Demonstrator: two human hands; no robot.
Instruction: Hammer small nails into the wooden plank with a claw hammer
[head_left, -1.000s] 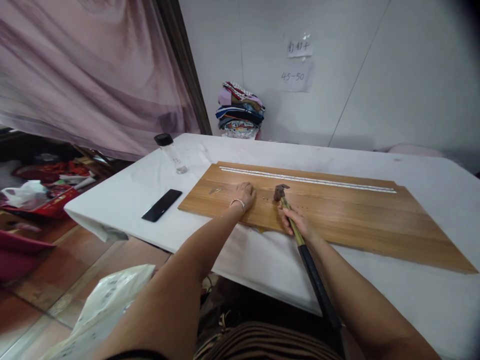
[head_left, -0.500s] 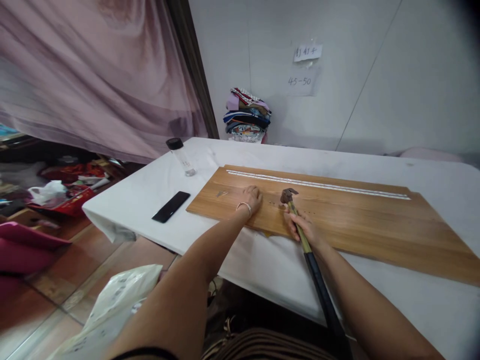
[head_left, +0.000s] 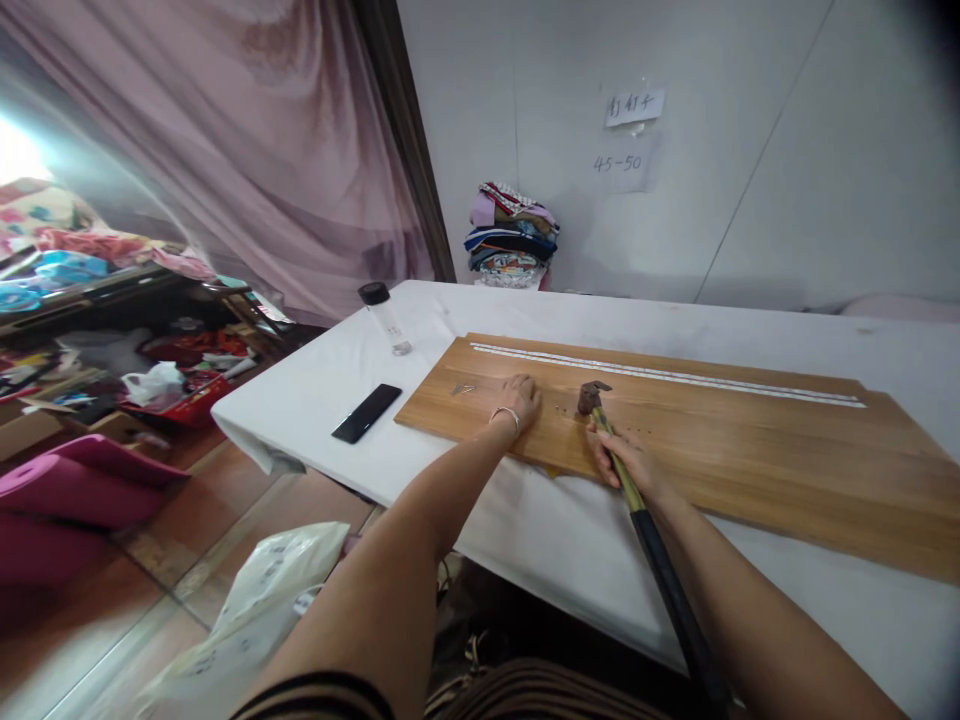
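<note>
A long wooden board (head_left: 750,450) lies flat on the white-covered table. My left hand (head_left: 520,402) rests palm down on its left part, fingers laid out flat and holding nothing. My right hand (head_left: 624,458) is wrapped around the handle of a claw hammer (head_left: 595,398), close below the rusty head. The head is just over the board, but whether it touches is unclear. Several small dark spots, perhaps nail heads, dot the wood near the hammer. Left of my left hand lie a few thin nails (head_left: 463,389). A white measuring strip (head_left: 667,376) runs along the far edge.
A black phone (head_left: 367,413) and a clear bottle with a dark lid (head_left: 387,320) are on the table (head_left: 300,400), left of the board. Folded clothes (head_left: 514,238) are stacked at the wall. A white plastic bag (head_left: 281,575) and a pink roll (head_left: 82,490) lie lower left.
The camera view has turned slightly left, so everything appears shifted to the right. Both hands and the hammer keep about the same place on the board.
</note>
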